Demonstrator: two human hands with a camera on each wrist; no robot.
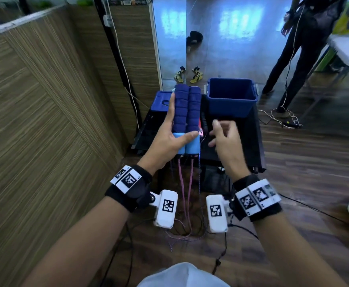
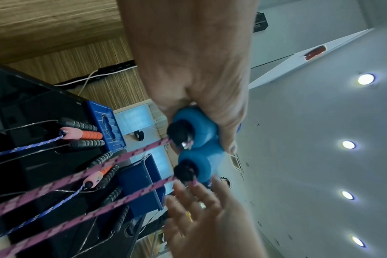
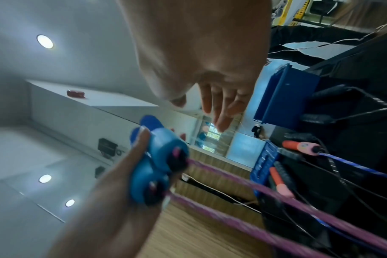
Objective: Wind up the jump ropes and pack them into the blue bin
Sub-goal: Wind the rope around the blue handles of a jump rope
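Blue foam handles (image 1: 187, 112), two of them side by side, lie in the left hand (image 1: 170, 137), whose grip is clamped on them: the thumb presses across their light-blue lower ends while the fingers back them from the far side. Both handles point up and away from the person. From their black end caps two strands of pink rope (image 1: 185, 193) hang down to the wooden floor, where they gather in loose loops. The right hand (image 1: 224, 139) hovers just beside the handles, its grip apart, fingers loosely bent and holding nothing. Beyond the hands stands a black table (image 1: 256, 141) carrying the blue bin (image 1: 231, 100), open at the top, with its blue lid (image 1: 159, 102) lying to the left. In the left wrist view more jump ropes (image 2: 84, 134) lie on the table, some with orange-and-pink handles and blue cord, others with black handles and thin wire.
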